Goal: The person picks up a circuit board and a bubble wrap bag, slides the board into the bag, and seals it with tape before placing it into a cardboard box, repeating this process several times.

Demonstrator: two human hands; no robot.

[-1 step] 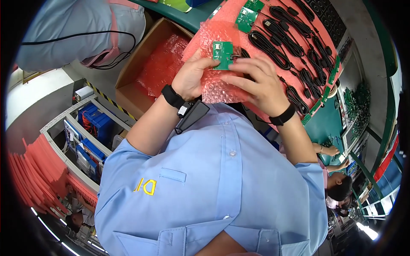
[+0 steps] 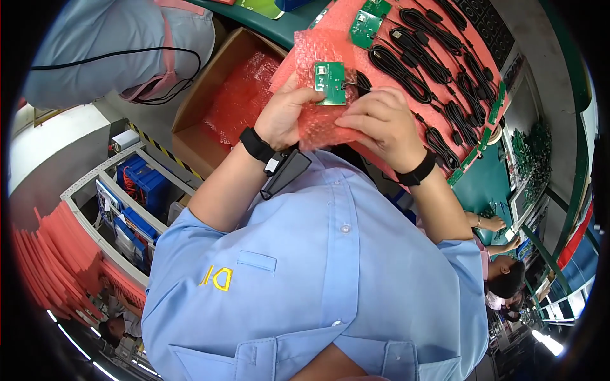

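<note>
At the near edge of the pink sheet (image 2: pixel 360 58), head view: left hand (image 2: pixel 283 117) thumb-pinching green circuit board (image 2: pixel 330 82) over bubble wrap (image 2: pixel 318 130); right hand (image 2: pixel 389 127) gripping wrap's right side; board could slip if left thumb eases during a tug

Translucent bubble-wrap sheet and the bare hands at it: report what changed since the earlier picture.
The bare right hand, its fingers spread earlier, has drawn them together on the translucent bubble-wrap sheet, whose lower right edge has shifted up. The bare left hand still holds the rectangular green circuit board, thumb on top.
</note>
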